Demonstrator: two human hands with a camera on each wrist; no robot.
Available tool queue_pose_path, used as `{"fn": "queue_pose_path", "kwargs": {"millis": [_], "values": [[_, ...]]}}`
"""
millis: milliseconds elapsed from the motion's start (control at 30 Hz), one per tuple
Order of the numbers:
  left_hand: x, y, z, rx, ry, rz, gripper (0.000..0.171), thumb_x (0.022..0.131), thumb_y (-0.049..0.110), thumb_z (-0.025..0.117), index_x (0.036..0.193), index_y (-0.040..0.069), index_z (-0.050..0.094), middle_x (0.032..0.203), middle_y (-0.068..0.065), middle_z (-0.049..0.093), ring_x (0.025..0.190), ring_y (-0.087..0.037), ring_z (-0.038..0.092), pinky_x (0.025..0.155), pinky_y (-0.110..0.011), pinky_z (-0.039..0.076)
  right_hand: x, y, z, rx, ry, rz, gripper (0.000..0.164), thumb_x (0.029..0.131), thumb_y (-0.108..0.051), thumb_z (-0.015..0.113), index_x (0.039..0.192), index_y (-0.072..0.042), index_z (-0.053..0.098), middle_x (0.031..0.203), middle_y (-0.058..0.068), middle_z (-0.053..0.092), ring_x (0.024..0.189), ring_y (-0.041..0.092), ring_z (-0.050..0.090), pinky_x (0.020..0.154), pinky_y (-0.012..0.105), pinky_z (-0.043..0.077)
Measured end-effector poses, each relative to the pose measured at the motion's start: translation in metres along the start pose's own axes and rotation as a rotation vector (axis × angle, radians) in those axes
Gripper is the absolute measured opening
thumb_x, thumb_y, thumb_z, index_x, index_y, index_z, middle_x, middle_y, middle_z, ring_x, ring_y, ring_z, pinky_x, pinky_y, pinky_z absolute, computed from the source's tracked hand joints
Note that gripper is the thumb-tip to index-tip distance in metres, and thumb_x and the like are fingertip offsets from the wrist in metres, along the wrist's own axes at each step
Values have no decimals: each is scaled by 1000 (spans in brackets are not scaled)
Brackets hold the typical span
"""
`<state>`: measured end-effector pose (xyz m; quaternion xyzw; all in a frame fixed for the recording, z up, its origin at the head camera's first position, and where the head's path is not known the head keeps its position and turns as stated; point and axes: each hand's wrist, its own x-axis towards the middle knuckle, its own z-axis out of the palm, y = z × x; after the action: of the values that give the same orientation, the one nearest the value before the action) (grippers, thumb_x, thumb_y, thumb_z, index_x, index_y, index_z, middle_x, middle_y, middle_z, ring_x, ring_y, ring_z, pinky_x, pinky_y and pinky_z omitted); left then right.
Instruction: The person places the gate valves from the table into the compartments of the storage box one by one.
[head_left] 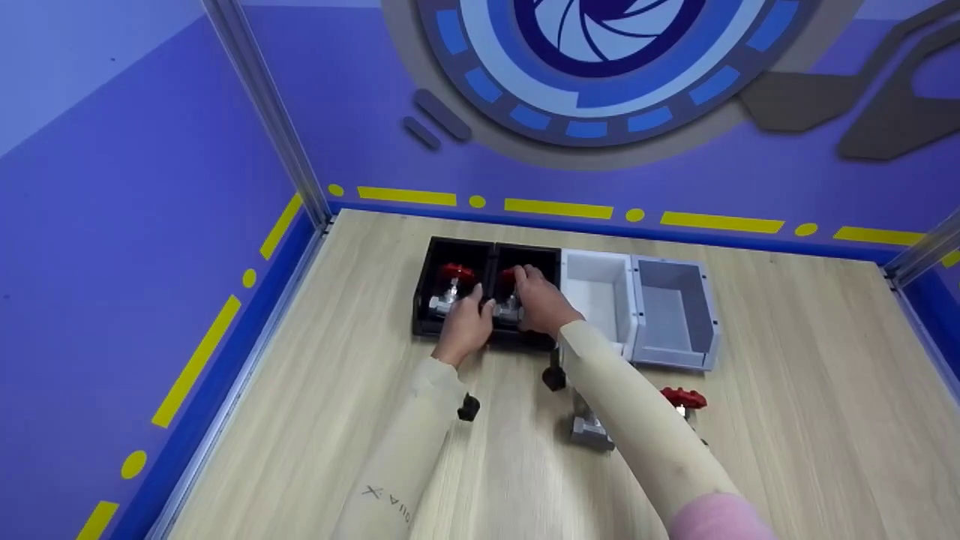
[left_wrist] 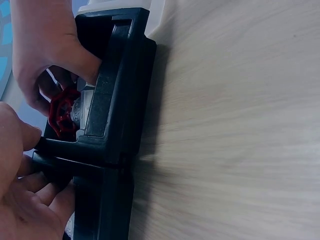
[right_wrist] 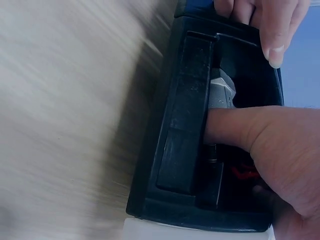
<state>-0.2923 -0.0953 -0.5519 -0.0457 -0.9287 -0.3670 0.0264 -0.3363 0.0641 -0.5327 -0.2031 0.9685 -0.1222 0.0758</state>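
Two black bins stand side by side, the left one (head_left: pixel 426 328) and the right one (head_left: pixel 525 341). A metal valve with a red handwheel (head_left: pixel 456 271) sits in the left bin. My right hand (head_left: pixel 546 300) reaches into the right bin and grips a second valve (left_wrist: pixel 82 107), thumb by its body and fingers round the red handwheel side, partly hidden. My left hand (head_left: pixel 466 326) pinches the walls where the bins meet. Its fingers (left_wrist: pixel 40 192) go down inside the left bin, and its thumb (right_wrist: pixel 276 55) lies over the right bin's rim.
A white bin (head_left: pixel 628 330) and a grey bin (head_left: pixel 675 360) continue the row rightward. On the wooden table, a metal valve body (head_left: pixel 591 433) and a red handwheel (head_left: pixel 684 397) show either side of my right forearm, which hides whether they join. Blue panels stand behind and left.
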Motion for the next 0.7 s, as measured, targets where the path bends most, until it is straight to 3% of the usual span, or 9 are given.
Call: {"fn": "queue_pose_path", "kwargs": {"millis": [200,433,700], "values": [[-1,0,0,5,31,28,51,99,22,52,140,-7,45,127,-24,62,116,-36,61,100,-45,48,1,-5,3,-21,27,46,91,67,-11,86,139,5,32,140,31,41,117,40,57,101,44,49],[-1,1,1,23,41,32,49,99,23,52,139,-6,47,124,-25,63,114,-39,61,99,-46,48,1,-5,8,-141,95,4,74,73,-8,76,133,12,37,125,31,51,110,40,58,89,47,53],[-1,0,1,28,53,40,49,99,24,51,138,-7,48,123,-25,64,113,-40,61,99,-46,48,2,-7,10,-187,137,2,68,76,-10,74,130,13,40,117,29,55,105,37,59,83,44,56]]}}
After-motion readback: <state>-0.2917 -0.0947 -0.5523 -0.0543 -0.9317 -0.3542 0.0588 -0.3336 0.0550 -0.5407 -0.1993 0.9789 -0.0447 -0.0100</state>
